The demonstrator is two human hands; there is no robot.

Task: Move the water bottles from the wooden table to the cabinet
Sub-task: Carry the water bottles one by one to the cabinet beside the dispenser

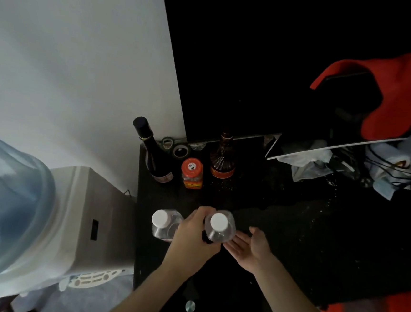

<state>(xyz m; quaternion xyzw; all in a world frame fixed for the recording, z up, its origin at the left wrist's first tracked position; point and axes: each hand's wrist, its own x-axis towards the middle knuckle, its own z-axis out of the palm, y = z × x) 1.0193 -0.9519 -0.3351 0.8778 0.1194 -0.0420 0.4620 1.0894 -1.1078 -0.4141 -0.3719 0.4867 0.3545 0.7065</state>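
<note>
1. Two water bottles stand on the dark cabinet top [280, 224], near its front left corner. Left bottle [162, 223] stands free; right bottle [219, 228] is just beside it, with the left hand between them.
2. Left hand [193, 237]: fingers curl round the left side of the right bottle's shoulder. Whether it bears weight or the bottle rests on the top, I cannot tell.
3. Right hand [248, 246]: palm up, fingers straight, beside the bottle's lower right; it grips nothing. Contact with the bottle unclear.
4. Handling, judged: clear thin plastic, white caps on, apparently full, so moderately heavy and the wall gives under a squeeze. Smooth sides may slip.
5. Best hold, judged: round the body just below the shoulder, or under the cap collar; a palm under the base steadies it.
6. Risk: glass bottles [154, 151] and a jar [192, 173] stand behind, well apart from the hands.
</note>
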